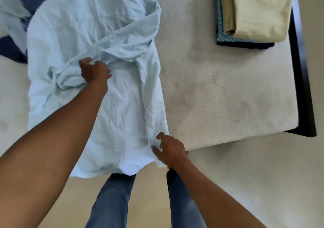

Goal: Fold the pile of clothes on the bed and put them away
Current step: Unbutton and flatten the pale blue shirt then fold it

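Lying lengthwise from the near edge of the bed [210,87], the pale blue shirt [87,26] is being gripped at its bunched sleeve by the left hand [94,71], fingers curled; its hem corner is being touched by the nearer right hand [170,150], whose grip cannot be told.

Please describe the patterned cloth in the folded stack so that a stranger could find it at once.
On the mattress, look to the far right edge, where a folded stack lies. The patterned cloth is its middle layer, under the cream garment and over a navy garment. Only it has a teal zigzag print; the others are plain.
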Demonstrator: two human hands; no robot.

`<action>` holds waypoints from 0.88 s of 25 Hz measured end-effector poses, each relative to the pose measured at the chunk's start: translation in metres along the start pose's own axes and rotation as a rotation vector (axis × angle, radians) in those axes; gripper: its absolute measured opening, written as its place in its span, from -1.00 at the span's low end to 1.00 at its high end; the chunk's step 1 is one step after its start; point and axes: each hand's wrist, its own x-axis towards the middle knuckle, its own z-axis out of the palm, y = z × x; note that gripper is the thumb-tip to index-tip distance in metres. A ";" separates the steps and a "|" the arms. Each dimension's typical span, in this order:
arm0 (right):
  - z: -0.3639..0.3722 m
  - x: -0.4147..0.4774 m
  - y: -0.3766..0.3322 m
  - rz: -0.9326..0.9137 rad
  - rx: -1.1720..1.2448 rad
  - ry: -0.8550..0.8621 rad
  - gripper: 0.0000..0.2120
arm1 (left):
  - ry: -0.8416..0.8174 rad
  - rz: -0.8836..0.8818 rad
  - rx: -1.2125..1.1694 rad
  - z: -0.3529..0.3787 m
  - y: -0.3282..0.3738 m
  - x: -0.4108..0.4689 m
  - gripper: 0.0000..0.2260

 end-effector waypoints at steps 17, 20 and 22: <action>-0.329 0.323 -0.117 -0.107 -0.544 0.295 -0.62 | -0.418 0.606 1.047 0.011 0.057 0.101 -0.76; -0.323 0.330 -0.133 -0.103 -0.383 0.576 -0.67 | -0.242 0.652 0.669 -0.004 0.064 0.098 -0.86; -0.308 0.331 -0.140 -0.269 -0.188 0.617 -0.64 | -0.137 0.763 0.579 -0.021 0.061 0.096 -0.85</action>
